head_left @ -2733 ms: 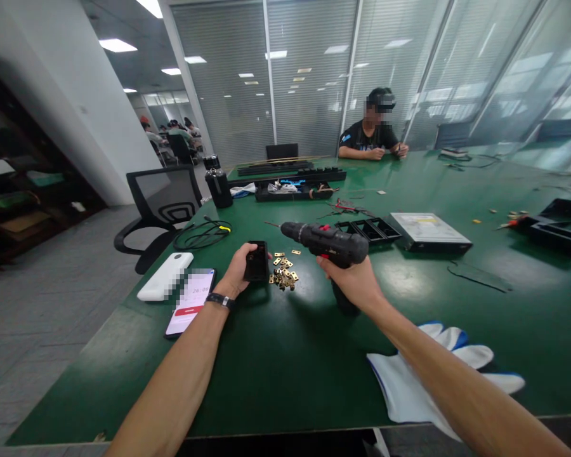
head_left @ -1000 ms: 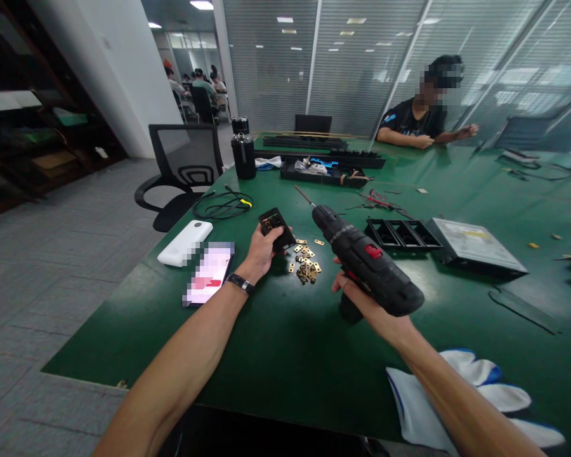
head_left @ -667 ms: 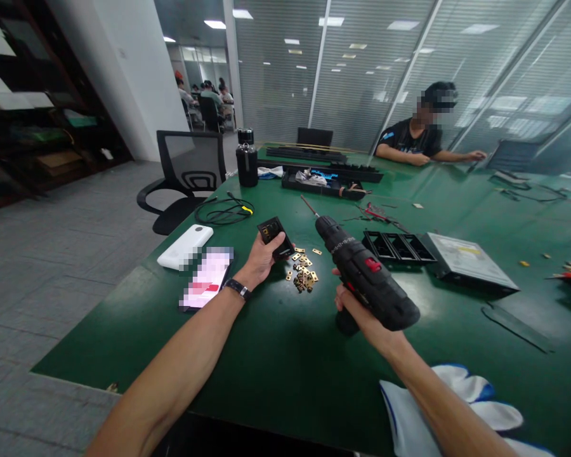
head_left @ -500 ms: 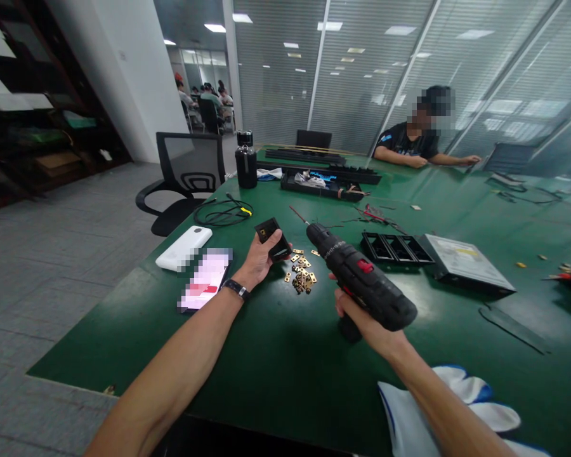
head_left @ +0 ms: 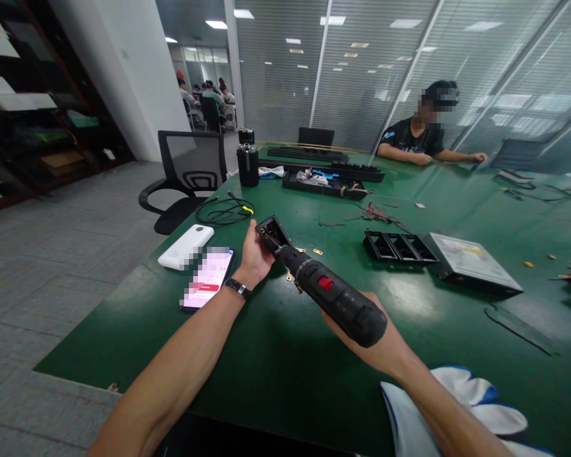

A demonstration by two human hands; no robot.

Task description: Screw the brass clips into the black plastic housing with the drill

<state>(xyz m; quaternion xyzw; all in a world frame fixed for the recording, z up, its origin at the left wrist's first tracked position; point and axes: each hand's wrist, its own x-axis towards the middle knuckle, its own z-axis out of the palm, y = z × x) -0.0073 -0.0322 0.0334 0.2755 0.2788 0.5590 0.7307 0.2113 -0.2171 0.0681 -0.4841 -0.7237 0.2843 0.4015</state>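
My left hand (head_left: 257,257) is closed around a small black plastic box (head_left: 272,228), its hollow side tilted toward the drill. In my right hand (head_left: 361,330) is a black cordless drill (head_left: 335,295) with a red switch on top. The drill points up and left, and its bit reaches into the box; the exact contact of the tip is too small to tell. Brass plates (head_left: 318,252) lie on the green table beneath the drill, which hides most of that pile. The drill's body covers most of my right fingers.
Left of my hand lie a phone (head_left: 209,279), a white power bank (head_left: 186,246) and a coiled cable (head_left: 226,209). To the right are a black three-part frame (head_left: 400,247), a metal box (head_left: 473,260) and white gloves (head_left: 461,393). Across the table sits a person (head_left: 413,136).
My right hand has moved the drill left, bringing its bit into the black box. My left hand has turned the box so its hollow side faces the drill.
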